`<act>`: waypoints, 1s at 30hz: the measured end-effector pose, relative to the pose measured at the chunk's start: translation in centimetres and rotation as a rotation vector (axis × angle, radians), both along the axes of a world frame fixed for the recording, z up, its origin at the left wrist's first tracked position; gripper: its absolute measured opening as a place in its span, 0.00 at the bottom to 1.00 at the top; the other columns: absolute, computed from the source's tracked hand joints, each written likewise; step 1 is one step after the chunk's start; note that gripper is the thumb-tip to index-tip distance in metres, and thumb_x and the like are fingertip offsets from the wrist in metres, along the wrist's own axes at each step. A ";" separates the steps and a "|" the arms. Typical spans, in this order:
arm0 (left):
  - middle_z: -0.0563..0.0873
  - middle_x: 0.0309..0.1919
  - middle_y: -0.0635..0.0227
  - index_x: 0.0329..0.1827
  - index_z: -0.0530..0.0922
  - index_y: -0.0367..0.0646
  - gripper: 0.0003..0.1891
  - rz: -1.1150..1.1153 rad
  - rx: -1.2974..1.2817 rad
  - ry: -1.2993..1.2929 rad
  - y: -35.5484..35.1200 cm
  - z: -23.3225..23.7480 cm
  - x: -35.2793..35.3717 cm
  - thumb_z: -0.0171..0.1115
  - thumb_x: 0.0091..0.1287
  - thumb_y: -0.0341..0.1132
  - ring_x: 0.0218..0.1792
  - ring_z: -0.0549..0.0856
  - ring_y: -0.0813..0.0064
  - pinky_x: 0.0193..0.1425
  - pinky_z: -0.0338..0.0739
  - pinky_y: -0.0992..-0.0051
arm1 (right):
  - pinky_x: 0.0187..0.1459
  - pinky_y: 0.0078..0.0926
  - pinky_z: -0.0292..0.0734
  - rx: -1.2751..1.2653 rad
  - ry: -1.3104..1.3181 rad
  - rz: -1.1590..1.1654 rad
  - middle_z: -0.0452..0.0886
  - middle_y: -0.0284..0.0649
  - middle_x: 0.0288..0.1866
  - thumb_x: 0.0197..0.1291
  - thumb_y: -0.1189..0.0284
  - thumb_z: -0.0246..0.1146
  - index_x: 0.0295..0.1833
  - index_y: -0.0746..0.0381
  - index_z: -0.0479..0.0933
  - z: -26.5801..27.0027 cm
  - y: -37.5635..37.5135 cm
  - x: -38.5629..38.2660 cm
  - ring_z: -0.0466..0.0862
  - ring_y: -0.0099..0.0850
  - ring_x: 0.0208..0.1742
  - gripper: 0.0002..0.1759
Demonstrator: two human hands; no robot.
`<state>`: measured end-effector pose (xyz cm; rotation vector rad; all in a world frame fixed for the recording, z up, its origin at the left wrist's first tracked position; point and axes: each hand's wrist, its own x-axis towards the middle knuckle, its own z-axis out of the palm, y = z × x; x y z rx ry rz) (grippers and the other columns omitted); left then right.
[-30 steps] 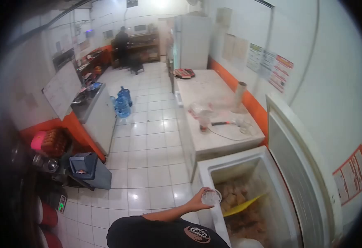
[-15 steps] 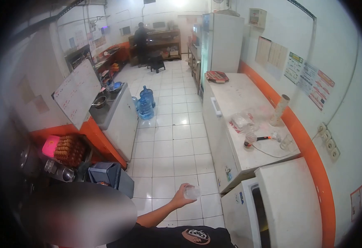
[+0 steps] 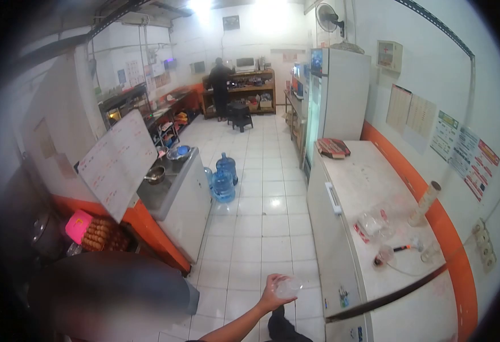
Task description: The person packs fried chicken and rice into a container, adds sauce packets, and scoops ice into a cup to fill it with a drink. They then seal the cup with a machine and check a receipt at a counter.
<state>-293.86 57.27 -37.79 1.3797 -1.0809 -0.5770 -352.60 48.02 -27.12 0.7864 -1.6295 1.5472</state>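
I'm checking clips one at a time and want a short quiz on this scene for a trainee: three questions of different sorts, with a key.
1. What does the left hand hold? A) a frying pan; B) a clear cup; C) a wooden spoon.
2. True or false: the blue water bottles stand on the tiled floor.
3. Fill in the missing word: at the far end of the room, a person in dark clothing stands near a black ____.

Key: 1 B; 2 true; 3 stool.
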 end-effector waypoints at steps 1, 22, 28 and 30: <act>0.73 0.54 0.59 0.60 0.56 0.40 0.46 0.073 0.017 -0.173 -0.8 0.4 1.9 0.83 0.45 0.36 0.61 0.74 0.65 0.67 0.68 0.66 | 0.45 0.36 0.79 -0.007 0.007 0.069 0.84 0.47 0.43 0.68 0.63 0.56 0.45 0.63 0.82 0.1 -4.2 3.4 0.83 0.40 0.43 0.16; 0.75 0.51 0.59 0.59 0.57 0.44 0.51 0.769 -0.032 0.141 -12.5 0.0 38.0 0.84 0.33 0.28 0.55 0.76 0.65 0.61 0.73 0.65 | 0.56 0.26 0.74 1.300 -0.105 2.946 0.82 0.39 0.54 0.65 0.72 0.62 0.64 0.64 0.69 -8.1 -25.1 91.9 0.80 0.25 0.52 0.23; 0.75 0.53 0.56 0.60 0.58 0.40 0.50 0.384 0.001 0.096 -27.7 1.6 51.1 0.86 0.37 0.35 0.57 0.76 0.64 0.62 0.72 0.65 | 0.61 0.32 0.70 1.581 -0.069 2.694 0.66 0.51 0.67 0.55 0.61 0.73 0.75 0.67 0.51 -6.0 -33.7 98.5 0.72 0.36 0.64 0.51; 0.76 0.52 0.56 0.60 0.59 0.39 0.49 0.322 0.007 0.025 -33.6 0.4 55.2 0.85 0.39 0.37 0.56 0.77 0.64 0.62 0.72 0.66 | 0.62 0.32 0.70 1.503 -0.119 2.612 0.67 0.52 0.66 0.53 0.61 0.75 0.75 0.67 0.51 -5.3 -38.0 100.6 0.72 0.36 0.64 0.52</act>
